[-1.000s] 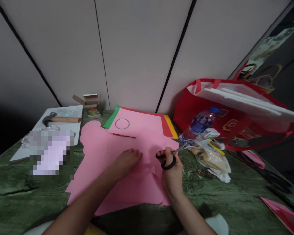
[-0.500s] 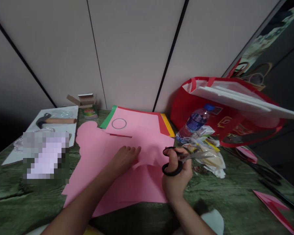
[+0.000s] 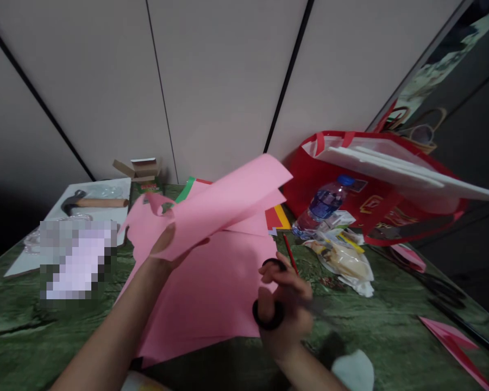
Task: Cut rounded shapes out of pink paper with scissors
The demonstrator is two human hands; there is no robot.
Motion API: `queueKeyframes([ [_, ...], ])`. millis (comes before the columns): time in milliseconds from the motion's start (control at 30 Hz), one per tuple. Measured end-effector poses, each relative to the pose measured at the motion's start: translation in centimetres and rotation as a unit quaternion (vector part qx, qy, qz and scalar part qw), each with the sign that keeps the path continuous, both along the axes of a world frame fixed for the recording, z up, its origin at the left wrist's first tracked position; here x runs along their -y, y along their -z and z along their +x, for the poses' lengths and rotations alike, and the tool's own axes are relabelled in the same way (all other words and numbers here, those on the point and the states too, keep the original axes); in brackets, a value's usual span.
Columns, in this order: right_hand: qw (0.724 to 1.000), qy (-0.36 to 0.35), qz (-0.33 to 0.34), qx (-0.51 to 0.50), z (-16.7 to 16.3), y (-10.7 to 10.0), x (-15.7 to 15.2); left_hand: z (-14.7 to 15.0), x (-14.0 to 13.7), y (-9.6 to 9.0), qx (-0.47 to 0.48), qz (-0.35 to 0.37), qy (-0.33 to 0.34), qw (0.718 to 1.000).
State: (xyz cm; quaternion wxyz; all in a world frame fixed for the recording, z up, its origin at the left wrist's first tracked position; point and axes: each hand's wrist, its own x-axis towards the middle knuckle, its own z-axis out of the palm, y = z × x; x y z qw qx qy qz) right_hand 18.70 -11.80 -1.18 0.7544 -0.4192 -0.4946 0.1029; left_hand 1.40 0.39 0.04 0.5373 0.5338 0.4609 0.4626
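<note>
My left hand [image 3: 173, 244] grips a sheet of pink paper [image 3: 228, 193], with the thumb on one side and the fingers beneath. The sheet is lifted off the table, curls over to the right and has a cut, curved edge on its left. Below it, more pink paper [image 3: 215, 298] lies flat. My right hand [image 3: 289, 298] has its fingers through the black handles of a pair of scissors [image 3: 269, 320]; the blades point right, away from the paper, and are blurred. Just beyond that hand lies a red pencil [image 3: 290, 252].
A hammer [image 3: 100, 202] rests on a white board at the left, near an opened small box [image 3: 146, 176]. To the right stand a water bottle [image 3: 324, 203], a plastic packet [image 3: 346, 258] and a red bag [image 3: 391, 195]. More scissors [image 3: 444, 288] lie at far right.
My left hand has gone from lying on the paper to lifting and curling the sheet. My right hand with the scissors has come slightly lower and left. The red pencil is now uncovered.
</note>
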Motion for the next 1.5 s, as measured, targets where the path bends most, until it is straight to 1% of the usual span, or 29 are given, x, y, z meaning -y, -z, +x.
queueKeyframes([
  [33, 0.999, 0.018, -0.050, -0.013, 0.1, 0.0, -0.4, 0.3, 0.2, -0.3, 0.036, -0.025, 0.004, 0.999],
  [67, 0.994, 0.021, -0.106, -0.016, 0.2, 0.0, -0.9, 0.7, 0.5, -0.6, 0.068, -0.048, 0.010, 0.996],
  [100, 0.989, 0.016, -0.145, -0.023, 0.3, 0.0, -1.3, 1.1, 0.8, -0.8, 0.097, -0.066, 0.018, 0.993],
  [133, 0.985, -0.010, -0.168, -0.027, 0.5, 0.0, -1.7, 1.6, 1.1, -1.0, 0.123, -0.078, 0.026, 0.989],
  [233, 0.975, -0.067, -0.199, -0.071, 1.0, 0.1, -2.6, 2.7, 2.0, -1.4, 0.177, -0.100, 0.050, 0.978],
  [267, 0.970, -0.068, -0.213, -0.090, 1.1, 0.1, -2.8, 3.0, 2.2, -1.4, 0.187, -0.103, 0.059, 0.975],
  [333, 0.961, -0.049, -0.246, -0.118, 1.3, 0.1, -2.9, 3.3, 2.5, -1.3, 0.199, -0.106, 0.075, 0.971],
  [400, 0.957, -0.027, -0.257, -0.132, 1.5, 0.1, -3.0, 3.4, 2.7, -1.2, 0.205, -0.106, 0.087, 0.969],
  [467, 0.960, -0.025, -0.246, -0.134, 1.5, 0.1, -3.0, 3.4, 2.8, -1.0, 0.200, -0.109, 0.110, 0.968],
  [600, 0.961, -0.040, -0.237, -0.140, 1.6, 0.2, -3.1, 3.5, 3.0, -0.8, 0.168, -0.121, 0.213, 0.955],
  [633, 0.959, -0.045, -0.235, -0.148, 1.7, 0.3, -3.2, 3.5, 3.0, -0.8, 0.161, -0.121, 0.229, 0.952],
  [667, 0.958, -0.050, -0.230, -0.164, 1.6, 0.3, -3.3, 3.5, 3.1, -0.9, 0.158, -0.118, 0.228, 0.953],
  [700, 0.956, -0.060, -0.225, -0.181, 1.6, 0.4, -3.3, 3.6, 3.1, -1.0, 0.159, -0.110, 0.212, 0.958],
  [767, 0.950, -0.094, -0.224, -0.196, 1.3, 0.6, -3.3, 3.6, 3.1, -1.3, 0.173, -0.085, 0.148, 0.970],
  [867, 0.933, -0.200, -0.260, -0.148, 0.6, 0.8, -2.8, 3.7, 3.1, -1.8, 0.188, -0.058, 0.044, 0.980],
  [933, 0.907, -0.286, -0.287, -0.117, 0.1, 0.9, -2.3, 3.7, 3.2, -2.1, 0.174, -0.053, 0.012, 0.983],
  [1000, 0.884, -0.336, -0.309, -0.106, -0.2, 1.0, -2.0, 3.8, 3.3, -2.1, 0.158, -0.038, 0.004, 0.987],
  [1100, 0.869, -0.360, -0.327, -0.095, -0.2, 1.1, -1.9, 4.2, 3.6, -1.9, 0.152, -0.018, 0.009, 0.988],
  [1200, 0.864, -0.372, -0.327, -0.093, 0.2, 0.9, -2.1, 4.6, 4.0, -1.5, 0.141, -0.030, 0.009, 0.990],
  [1300, 0.859, -0.383, -0.326, -0.098, 0.3, 0.5, -2.1, 4.8, 4.3, -1.0, 0.104, -0.034, 0.022, 0.994],
  [1400, 0.864, -0.371, -0.320, -0.113, 0.2, 0.1, -2.0, 5.0, 4.5, -0.6, 0.091, -0.032, 0.054, 0.994],
  [1500, 0.872, -0.359, -0.311, -0.123, 0.2, 0.0, -2.0, 5.3, 4.6, -0.6, 0.063, -0.019, 0.042, 0.997],
])
